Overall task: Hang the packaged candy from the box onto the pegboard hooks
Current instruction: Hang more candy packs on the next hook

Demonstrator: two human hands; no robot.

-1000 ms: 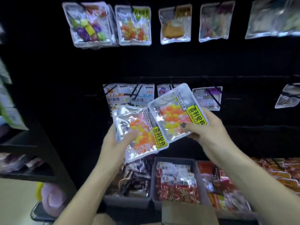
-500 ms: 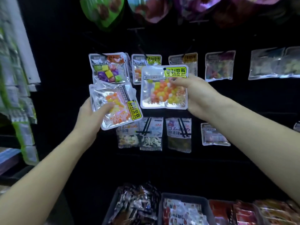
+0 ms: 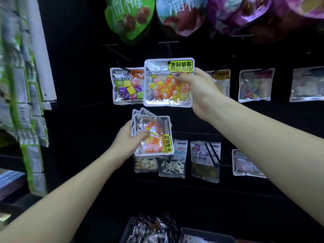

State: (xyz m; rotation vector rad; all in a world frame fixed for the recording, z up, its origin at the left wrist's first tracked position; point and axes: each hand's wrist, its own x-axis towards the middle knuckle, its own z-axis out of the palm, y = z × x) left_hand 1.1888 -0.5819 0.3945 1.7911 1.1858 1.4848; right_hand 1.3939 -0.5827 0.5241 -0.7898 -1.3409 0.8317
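— Right hand (image 3: 198,90) first: what is it doing?
— Pinching one candy packet (image 3: 168,83) by its right edge, thumb on the front, fingers behind. The packet is upright, yellow label at the top, held up against the black pegboard (image 3: 84,85). It overlaps the right side of a hanging pack of cube sweets (image 3: 127,86).
— And the left hand (image 3: 129,137)?
— Lower down, gripping a small stack of packets (image 3: 153,135), turned sideways so the yellow label runs down the right edge. Thumb on the front one. At least three edges show fanned at the top left corner; I cannot count them more surely.
— How many packs hang in that middle row?
— Beside the cube sweets, one with an orange label (image 3: 220,81) partly hidden behind the right hand, one with a purple label (image 3: 255,85), and one clear pack (image 3: 306,85) at the far right. Four that I can count.
— Below?
— Four more: two white bags (image 3: 157,165) close together, a blue-print bag (image 3: 205,160), and a pale pack (image 3: 245,163).
— Above?
— Large pouches: one green (image 3: 129,16), one teal and red (image 3: 178,14), then purple ones (image 3: 245,13), blurred together.
— Any containers?
— Two grey bins at the bottom edge. The left bin (image 3: 126,232) holds dark, shiny wrapped packs; the right bin (image 3: 206,234) is mostly cut off.
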